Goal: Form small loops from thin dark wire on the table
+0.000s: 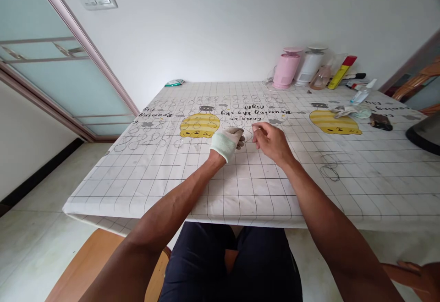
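Head view: checked tablecloth (165, 187) bearing thin loops (151, 136); white wall (206, 27); left hand (231, 140) gloved, right hand (272, 140) bare, both curled, grip unclear.

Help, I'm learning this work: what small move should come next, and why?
Perhaps bring the right hand in to pinch the faint loop beside the gloved left hand: the hands are close but apart, and similar loops lie leftward.

Many thin, grey, wire-like rings (156, 136) are lying flat across the left and middle of the bench (151, 187), some overlapping. Farther right, loose grey strands (330, 172) are curling into an untidy coil, thin ends trailing outward toward the right.
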The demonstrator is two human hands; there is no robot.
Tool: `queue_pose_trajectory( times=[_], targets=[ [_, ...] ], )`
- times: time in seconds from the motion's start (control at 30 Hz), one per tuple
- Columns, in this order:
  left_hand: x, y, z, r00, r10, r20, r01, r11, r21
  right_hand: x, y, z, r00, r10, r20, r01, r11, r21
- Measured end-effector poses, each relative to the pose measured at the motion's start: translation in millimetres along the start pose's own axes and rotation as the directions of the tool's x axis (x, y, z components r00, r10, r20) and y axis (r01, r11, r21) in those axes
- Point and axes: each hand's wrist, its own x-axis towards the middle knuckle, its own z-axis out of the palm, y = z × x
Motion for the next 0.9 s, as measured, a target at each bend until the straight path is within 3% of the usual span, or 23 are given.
queue_pose_trajectory(
  times=[0.13,0.27,0.37,0.47,0.6,0.67,0.77,0.9],
  targets=[
    [-0.4,-1.4,1.4,0.999,0.004,0.047,-0.007,0.998,0.069,5.3,5.2,-7.0,0.994,0.108,-0.027,-0.095,0.954,0.285],
    [-3.3,-5.6,4.6,0.990,0.033,0.140,-0.057,0.983,0.172,7.5,7.6,-9.3,0.987,0.142,0.081,-0.163,0.877,0.452],
    [-5.3,-8.4,6.1,0.978,0.059,0.199,-0.111,0.959,0.261,6.9,7.0,-10.3,0.978,0.130,0.161,-0.192,0.863,0.467],
    [-7.8,-5.9,5.6,0.980,0.104,0.171,-0.158,0.929,0.336,7.1,8.2,-11.1,0.982,0.126,0.142,-0.179,0.868,0.464],
    [-14.1,4.5,2.9,0.949,0.302,0.086,-0.305,0.816,0.492,10.2,13.3,-12.9,0.989,0.134,0.070,-0.151,0.858,0.492],
    [-17.6,7.6,1.5,0.921,0.370,0.120,-0.368,0.724,0.583,11.8,15.1,-14.4,0.989,0.137,0.048,-0.143,0.850,0.507],
    [-20.1,4.0,1.5,0.893,0.382,0.238,-0.436,0.603,0.668,12.4,14.7,-16.1,0.990,0.141,0.022,-0.130,0.833,0.538],
    [-16.1,-9.4,5.5,0.881,0.352,0.317,-0.471,0.585,0.660,9.9,9.2,-15.4,0.989,0.144,0.024,-0.135,0.834,0.536]
  ],
)
